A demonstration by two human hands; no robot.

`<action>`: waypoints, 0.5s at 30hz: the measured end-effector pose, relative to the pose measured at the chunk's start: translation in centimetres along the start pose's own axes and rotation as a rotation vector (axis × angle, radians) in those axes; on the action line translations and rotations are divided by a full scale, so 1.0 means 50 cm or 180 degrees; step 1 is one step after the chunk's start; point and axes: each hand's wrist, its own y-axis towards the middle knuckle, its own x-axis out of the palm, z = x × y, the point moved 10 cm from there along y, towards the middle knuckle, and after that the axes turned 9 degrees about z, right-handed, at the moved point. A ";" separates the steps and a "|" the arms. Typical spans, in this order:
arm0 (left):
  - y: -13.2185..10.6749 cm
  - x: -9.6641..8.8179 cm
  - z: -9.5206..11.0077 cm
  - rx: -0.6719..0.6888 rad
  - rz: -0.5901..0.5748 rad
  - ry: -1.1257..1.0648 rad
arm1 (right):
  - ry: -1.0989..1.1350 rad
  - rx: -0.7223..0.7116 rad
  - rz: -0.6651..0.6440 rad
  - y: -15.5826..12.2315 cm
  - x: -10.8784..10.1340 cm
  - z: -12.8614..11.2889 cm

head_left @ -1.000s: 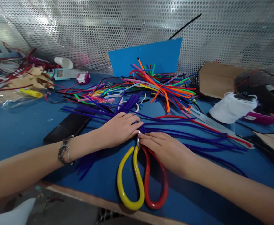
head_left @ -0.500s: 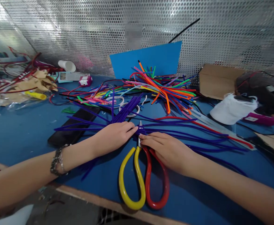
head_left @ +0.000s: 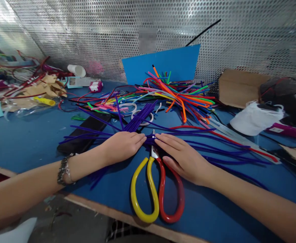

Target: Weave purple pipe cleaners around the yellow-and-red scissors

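Observation:
Dark purple pipe cleaners fan out in several directions from a crossing point at the table's middle. My left hand lies over the left side of that crossing, fingers pressed together on the stems, its thumb hidden. My right hand rests on the right-hand stems with fingers stretched out flat and thumb apart. Between the hands lie scissors with one yellow and one red handle. Their blades point away from me beneath the purple stems, and the tip shows beyond.
A pile of multicoloured pipe cleaners lies behind, before a blue board. White rings and a black flat object sit nearby. White material and a cardboard box stand right. The wooden table edge runs in front.
My right hand has shifted off the scissors' pivot, its fingers now straighter and flatter over the stems. My left fingers have drawn slightly back from the crossing. The view has swung a little left.

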 end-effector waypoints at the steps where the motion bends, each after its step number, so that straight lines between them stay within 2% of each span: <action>1: 0.001 -0.001 -0.005 -0.0033 -0.0035 -0.0040 | 0.0005 0.0044 -0.0163 -0.001 0.012 0.003; 4: 0.006 -0.001 -0.028 -0.0199 -0.0260 -0.0167 | 0.0125 0.0202 -0.0526 -0.006 0.035 0.012; 9: 0.018 0.012 -0.068 -0.0420 -0.0896 -0.0104 | 0.0279 0.0280 -0.0631 -0.009 0.037 0.018; 15: 0.043 -0.003 -0.080 -0.0273 -0.0916 -0.0316 | 0.0415 0.0345 -0.0576 -0.008 0.033 0.018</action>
